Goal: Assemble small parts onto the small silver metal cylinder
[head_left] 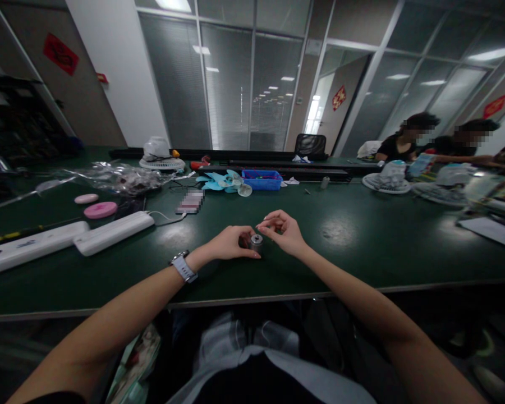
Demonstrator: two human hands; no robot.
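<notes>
From the head camera I am seeing the left hand (231,241) curling round a small metal cylinder (256,240), thumb and fingers closing about its sides, while the cylinder is standing upright on the green surface (303,275) near the front edge. The right hand (284,229) is hovering just beside its top, thumb and finger bunching close together (whether anything tiny is sitting between them, I am not managing to tell). I am judging the work as being partway along: the cylinder is being steadied, but nothing is showing me a finished result.
</notes>
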